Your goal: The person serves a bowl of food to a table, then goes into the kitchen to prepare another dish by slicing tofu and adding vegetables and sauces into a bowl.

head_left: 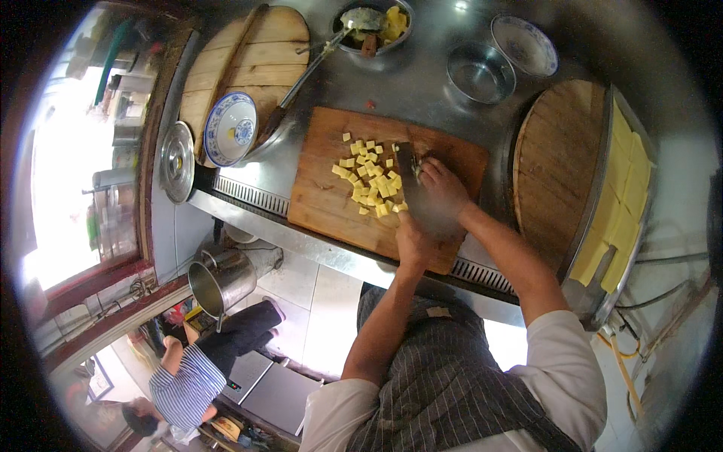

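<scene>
My left grip is grasping the cleaver; my right grip is pinning a yellow piece beside diced cubes on the cutting board; a steel bowl is standing beyond.

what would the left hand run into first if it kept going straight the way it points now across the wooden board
Probably the heap of small yellow cubes on the rectangular wooden cutting board. The left hand points up the picture, gripping the dark-bladed knife beside that heap. Depth is unclear here.
</scene>
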Demonstrator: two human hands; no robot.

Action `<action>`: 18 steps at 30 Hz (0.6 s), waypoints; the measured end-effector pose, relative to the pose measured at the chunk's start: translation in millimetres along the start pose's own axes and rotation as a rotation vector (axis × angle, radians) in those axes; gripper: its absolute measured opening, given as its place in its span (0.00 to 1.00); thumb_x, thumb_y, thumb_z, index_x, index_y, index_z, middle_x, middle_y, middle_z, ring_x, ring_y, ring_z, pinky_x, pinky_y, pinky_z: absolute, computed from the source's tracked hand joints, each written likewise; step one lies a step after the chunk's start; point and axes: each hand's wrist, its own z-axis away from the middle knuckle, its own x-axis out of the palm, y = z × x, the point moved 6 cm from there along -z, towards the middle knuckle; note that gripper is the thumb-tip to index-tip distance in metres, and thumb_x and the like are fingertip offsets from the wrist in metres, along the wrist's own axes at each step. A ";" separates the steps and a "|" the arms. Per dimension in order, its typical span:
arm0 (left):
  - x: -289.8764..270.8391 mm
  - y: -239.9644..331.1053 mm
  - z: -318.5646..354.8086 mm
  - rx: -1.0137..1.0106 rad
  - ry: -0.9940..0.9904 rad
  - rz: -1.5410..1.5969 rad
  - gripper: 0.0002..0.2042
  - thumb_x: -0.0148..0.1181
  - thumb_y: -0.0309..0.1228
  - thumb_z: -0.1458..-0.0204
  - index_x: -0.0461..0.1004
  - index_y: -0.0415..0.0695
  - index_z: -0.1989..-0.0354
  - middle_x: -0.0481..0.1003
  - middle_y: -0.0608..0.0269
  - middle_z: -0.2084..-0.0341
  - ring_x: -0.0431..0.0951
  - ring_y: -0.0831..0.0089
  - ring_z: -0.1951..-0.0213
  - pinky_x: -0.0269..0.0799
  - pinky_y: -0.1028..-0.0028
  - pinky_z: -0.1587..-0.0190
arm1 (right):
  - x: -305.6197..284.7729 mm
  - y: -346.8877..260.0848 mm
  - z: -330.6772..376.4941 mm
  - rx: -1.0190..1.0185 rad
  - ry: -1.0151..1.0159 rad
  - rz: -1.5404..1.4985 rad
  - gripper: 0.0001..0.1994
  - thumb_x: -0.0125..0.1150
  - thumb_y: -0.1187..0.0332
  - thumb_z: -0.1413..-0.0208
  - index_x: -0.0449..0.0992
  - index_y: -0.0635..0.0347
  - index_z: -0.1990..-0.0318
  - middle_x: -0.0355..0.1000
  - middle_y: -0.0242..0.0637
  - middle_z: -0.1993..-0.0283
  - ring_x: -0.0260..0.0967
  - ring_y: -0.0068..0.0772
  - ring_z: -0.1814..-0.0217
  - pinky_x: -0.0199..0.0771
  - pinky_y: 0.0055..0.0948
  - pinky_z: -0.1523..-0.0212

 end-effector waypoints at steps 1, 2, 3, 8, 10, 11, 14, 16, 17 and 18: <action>-1.8 -5.7 -0.7 0.008 0.032 0.050 0.09 0.48 0.25 0.48 0.57 0.37 0.62 0.72 0.36 0.75 0.72 0.37 0.68 0.64 0.51 0.72 | -3.6 -1.4 -1.8 -0.004 0.005 0.003 0.21 0.61 0.64 0.58 0.70 0.67 0.56 0.61 0.47 0.45 0.54 0.50 0.39 0.61 0.39 0.40; -3.5 -11.2 -0.6 0.016 0.064 0.100 0.08 0.48 0.25 0.47 0.57 0.38 0.62 0.72 0.36 0.76 0.72 0.37 0.70 0.64 0.51 0.73 | -4.7 -0.5 -2.6 0.004 0.040 -0.030 0.21 0.61 0.64 0.56 0.69 0.66 0.55 0.62 0.47 0.45 0.56 0.50 0.40 0.62 0.39 0.40; -8.5 -8.4 1.6 0.039 0.099 0.062 0.08 0.48 0.26 0.46 0.57 0.38 0.63 0.71 0.37 0.77 0.71 0.37 0.71 0.64 0.52 0.74 | -4.9 0.4 0.6 0.020 0.071 -0.062 0.21 0.60 0.64 0.55 0.69 0.66 0.53 0.62 0.47 0.46 0.57 0.50 0.41 0.62 0.39 0.40; -49.8 12.6 10.0 0.116 0.192 0.025 0.07 0.48 0.27 0.45 0.58 0.39 0.65 0.71 0.39 0.82 0.72 0.39 0.76 0.65 0.52 0.76 | -9.4 18.0 10.5 0.605 0.086 -0.728 0.22 0.59 0.67 0.50 0.63 0.60 0.48 0.63 0.44 0.50 0.64 0.44 0.49 0.67 0.38 0.47; -67.9 23.0 11.2 0.128 0.076 -0.164 0.05 0.49 0.27 0.45 0.60 0.40 0.66 0.71 0.42 0.80 0.72 0.42 0.75 0.66 0.53 0.76 | -47.8 9.0 3.5 0.740 0.240 -0.964 0.23 0.60 0.70 0.51 0.62 0.58 0.47 0.64 0.42 0.52 0.65 0.40 0.51 0.68 0.35 0.50; -73.8 24.6 10.6 0.139 0.014 -0.258 0.05 0.49 0.27 0.46 0.61 0.41 0.66 0.71 0.43 0.79 0.73 0.44 0.75 0.67 0.53 0.76 | -56.6 10.4 3.9 0.720 0.336 -0.956 0.23 0.60 0.72 0.52 0.62 0.57 0.47 0.64 0.42 0.52 0.65 0.38 0.52 0.69 0.34 0.51; -95.2 35.9 14.0 0.437 0.072 -0.421 0.05 0.53 0.27 0.51 0.64 0.45 0.68 0.70 0.55 0.74 0.74 0.54 0.73 0.70 0.57 0.76 | -50.2 30.7 19.8 0.368 0.517 -0.477 0.21 0.60 0.77 0.54 0.65 0.56 0.51 0.65 0.39 0.53 0.66 0.35 0.55 0.69 0.30 0.54; -104.8 28.0 15.4 0.513 0.034 -0.500 0.06 0.56 0.27 0.54 0.65 0.47 0.68 0.69 0.59 0.74 0.75 0.58 0.70 0.71 0.60 0.73 | -59.1 35.9 20.6 0.415 0.442 -0.555 0.19 0.58 0.80 0.55 0.68 0.57 0.53 0.65 0.37 0.53 0.66 0.34 0.55 0.68 0.29 0.55; -109.5 23.1 14.0 0.519 0.016 -0.511 0.07 0.56 0.27 0.54 0.65 0.47 0.68 0.69 0.59 0.74 0.75 0.58 0.70 0.71 0.60 0.73 | -62.9 35.6 21.9 0.446 0.380 -0.528 0.18 0.58 0.81 0.55 0.68 0.57 0.54 0.65 0.37 0.52 0.65 0.35 0.53 0.69 0.30 0.54; -112.9 19.6 11.2 0.528 -0.002 -0.519 0.07 0.56 0.27 0.54 0.65 0.47 0.68 0.69 0.59 0.74 0.75 0.58 0.70 0.71 0.60 0.73 | -71.8 34.7 21.4 0.476 0.320 -0.498 0.18 0.57 0.82 0.55 0.69 0.58 0.55 0.65 0.37 0.52 0.65 0.36 0.51 0.69 0.31 0.54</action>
